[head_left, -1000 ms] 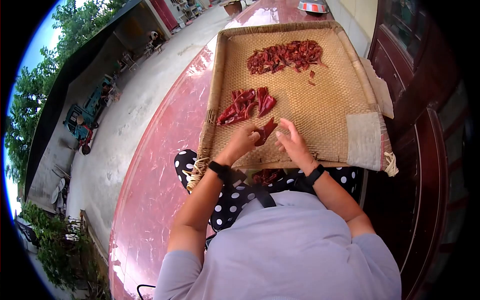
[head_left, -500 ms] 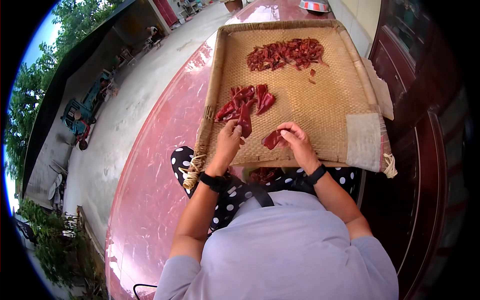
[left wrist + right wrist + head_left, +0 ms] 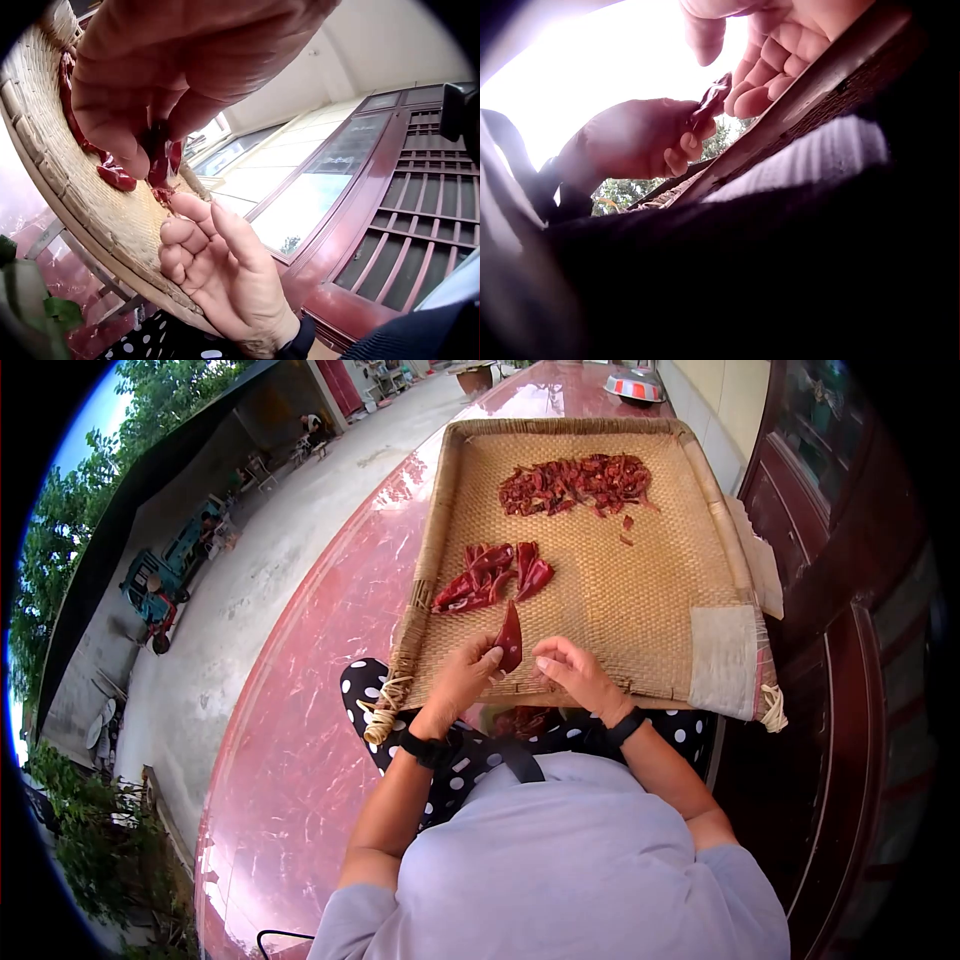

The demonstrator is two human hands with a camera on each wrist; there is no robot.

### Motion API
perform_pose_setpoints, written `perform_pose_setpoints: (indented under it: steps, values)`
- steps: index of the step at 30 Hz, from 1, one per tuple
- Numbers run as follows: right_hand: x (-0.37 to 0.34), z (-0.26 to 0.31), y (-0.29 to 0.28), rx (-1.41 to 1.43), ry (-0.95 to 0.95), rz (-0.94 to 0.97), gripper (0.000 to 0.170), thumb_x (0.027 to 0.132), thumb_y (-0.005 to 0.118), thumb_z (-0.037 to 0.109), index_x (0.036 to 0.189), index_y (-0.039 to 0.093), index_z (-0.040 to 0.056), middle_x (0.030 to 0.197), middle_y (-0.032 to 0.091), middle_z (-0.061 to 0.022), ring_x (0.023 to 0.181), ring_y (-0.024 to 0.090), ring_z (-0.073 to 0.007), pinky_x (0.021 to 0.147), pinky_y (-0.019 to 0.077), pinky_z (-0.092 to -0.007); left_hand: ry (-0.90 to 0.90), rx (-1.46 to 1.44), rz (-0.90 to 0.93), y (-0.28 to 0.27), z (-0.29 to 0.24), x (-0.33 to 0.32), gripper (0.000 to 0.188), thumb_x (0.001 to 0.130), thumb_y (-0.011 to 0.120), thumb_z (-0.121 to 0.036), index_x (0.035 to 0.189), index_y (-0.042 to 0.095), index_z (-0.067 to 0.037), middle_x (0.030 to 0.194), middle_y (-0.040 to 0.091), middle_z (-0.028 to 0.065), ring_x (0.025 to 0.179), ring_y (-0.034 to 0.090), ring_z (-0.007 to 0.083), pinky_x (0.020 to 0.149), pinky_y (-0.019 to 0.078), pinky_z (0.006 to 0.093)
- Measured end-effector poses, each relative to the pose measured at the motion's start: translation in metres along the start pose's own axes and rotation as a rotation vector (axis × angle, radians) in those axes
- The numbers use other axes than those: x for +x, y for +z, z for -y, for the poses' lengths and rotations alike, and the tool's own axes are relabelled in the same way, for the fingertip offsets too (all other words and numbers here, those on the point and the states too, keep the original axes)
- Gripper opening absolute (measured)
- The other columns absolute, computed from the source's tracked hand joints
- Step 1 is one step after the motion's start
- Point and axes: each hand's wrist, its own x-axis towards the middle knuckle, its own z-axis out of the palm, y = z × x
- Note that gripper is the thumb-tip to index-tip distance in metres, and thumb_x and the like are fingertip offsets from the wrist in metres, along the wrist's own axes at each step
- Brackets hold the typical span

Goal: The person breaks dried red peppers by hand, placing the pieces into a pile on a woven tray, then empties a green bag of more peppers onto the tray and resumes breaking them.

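Note:
In the head view my left hand (image 3: 462,678) pinches a dried red chili pepper (image 3: 511,638) between thumb and fingers, its tip pointing up over the near part of a woven tray (image 3: 620,580). Just to the right is my right hand (image 3: 582,672), thumb and index finger facing the pepper. The left wrist view shows the right hand (image 3: 229,274) with loosely bent fingers, thumb apart and nothing in its grasp. Whole chili peppers (image 3: 485,578) lie in a small pile beyond the left hand. Cut chili pieces (image 3: 575,485) are heaped at the tray's far end.
More dark red pieces (image 3: 525,720) show below the tray's near edge, between the polka-dot trouser legs (image 3: 460,760). A glossy red surface (image 3: 310,690) extends on the left. A dark red door frame (image 3: 850,680) stands to the right, and a bowl (image 3: 635,387) sits at the back.
Half a second ago each hand held a chili; the right hand's is gone from it now. The left hand has brought its chili from beside the pile toward the right hand.

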Motion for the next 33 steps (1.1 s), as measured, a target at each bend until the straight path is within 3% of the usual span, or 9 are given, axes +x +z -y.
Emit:
perform_pose_setpoints:
  steps: [4, 7, 10, 13, 19, 22, 25, 29, 33]
  values:
    - [0.001, 0.014, 0.004, 0.100, -0.002, -0.192, 0.040, 0.095, 0.062, 0.018, 0.128, 0.046, 0.0028, 0.092, 0.060, -0.0028, 0.082, 0.058, -0.0094, 0.072, 0.0491, -0.0234, 0.098, 0.239, 0.136, 0.013, -0.011, -0.008, 0.023, 0.097, 0.056, -0.015, 0.114, 0.062, -0.002, 0.090, 0.063, 0.0001, 0.079, 0.056, 0.0109, 0.071, 0.0468, 0.0264]
    - [0.006, 0.003, -0.005, 0.082, -0.005, -0.116, 0.026, 0.095, 0.061, 0.019, 0.116, 0.057, 0.0030, 0.090, 0.060, -0.0004, 0.085, 0.056, -0.0071, 0.071, 0.0493, -0.0228, 0.134, 0.265, 0.156, 0.021, -0.016, -0.012, 0.018, 0.094, 0.060, -0.010, 0.109, 0.064, -0.002, 0.087, 0.063, 0.0030, 0.079, 0.056, 0.0106, 0.071, 0.0471, 0.0269]
    - [0.003, 0.005, -0.010, 0.125, 0.006, -0.102, 0.021, 0.097, 0.059, 0.020, 0.109, 0.061, 0.0037, 0.090, 0.060, -0.0001, 0.083, 0.057, -0.0068, 0.069, 0.0497, -0.0226, 0.022, 0.092, 0.234, 0.021, -0.013, -0.014, 0.017, 0.091, 0.062, -0.007, 0.106, 0.065, -0.002, 0.086, 0.063, 0.0053, 0.074, 0.057, 0.0114, 0.068, 0.0486, 0.0275]
    - [0.001, 0.010, -0.011, 0.248, 0.070, -0.104, 0.021, 0.098, 0.056, 0.022, 0.108, 0.062, 0.0042, 0.090, 0.061, -0.0007, 0.078, 0.059, -0.0075, 0.068, 0.0501, -0.0223, -0.188, 0.226, 0.369, 0.011, -0.040, -0.025, 0.017, 0.088, 0.064, -0.004, 0.104, 0.064, -0.002, 0.085, 0.062, 0.0058, 0.070, 0.059, 0.0126, 0.067, 0.0511, 0.0298]
    - [0.004, 0.002, -0.011, 0.176, 0.081, -0.102, 0.020, 0.098, 0.055, 0.021, 0.108, 0.062, 0.0056, 0.088, 0.062, -0.0010, 0.071, 0.061, -0.0089, 0.064, 0.0502, -0.0221, 0.241, 0.659, 0.359, 0.011, -0.011, -0.032, 0.021, 0.085, 0.066, -0.004, 0.105, 0.064, 0.000, 0.081, 0.063, 0.0091, 0.068, 0.064, 0.0187, 0.060, 0.0539, 0.0320]
    - [0.003, 0.005, -0.011, 0.162, 0.096, -0.095, 0.020, 0.098, 0.055, 0.020, 0.109, 0.061, 0.0050, 0.089, 0.063, -0.0014, 0.072, 0.061, -0.0087, 0.065, 0.0504, -0.0221, 0.247, 0.556, 0.308, 0.015, -0.011, -0.031, 0.024, 0.083, 0.067, -0.007, 0.106, 0.065, -0.002, 0.083, 0.066, 0.0119, 0.073, 0.066, 0.0232, 0.062, 0.0537, 0.0338]
    - [0.004, 0.005, -0.012, 0.150, 0.089, -0.098, 0.019, 0.098, 0.055, 0.020, 0.109, 0.062, 0.0056, 0.088, 0.063, -0.0012, 0.072, 0.061, -0.0087, 0.064, 0.0501, -0.0221, -0.072, 0.436, 0.391, 0.015, -0.047, -0.029, 0.025, 0.082, 0.066, -0.009, 0.107, 0.066, -0.004, 0.089, 0.067, 0.0135, 0.080, 0.067, 0.0259, 0.071, 0.0530, 0.0362]
    - [0.007, -0.001, -0.011, 0.156, 0.111, -0.136, 0.019, 0.098, 0.055, 0.019, 0.109, 0.061, 0.0054, 0.088, 0.062, -0.0013, 0.071, 0.061, -0.0085, 0.063, 0.0498, -0.0220, 0.315, 0.663, 0.271, 0.000, -0.023, 0.021, 0.025, 0.084, 0.064, -0.011, 0.108, 0.065, -0.003, 0.090, 0.068, 0.0160, 0.080, 0.067, 0.0275, 0.074, 0.0527, 0.0361]
    - [0.006, 0.003, -0.009, 0.154, 0.097, -0.123, 0.018, 0.098, 0.055, 0.017, 0.110, 0.061, 0.0045, 0.088, 0.061, -0.0010, 0.072, 0.059, -0.0078, 0.064, 0.0494, -0.0217, 0.351, 0.846, 0.200, -0.010, -0.018, 0.085, 0.034, 0.081, 0.068, -0.015, 0.115, 0.064, -0.009, 0.116, 0.061, 0.0177, 0.113, 0.055, 0.0324, 0.090, 0.0456, 0.0413]
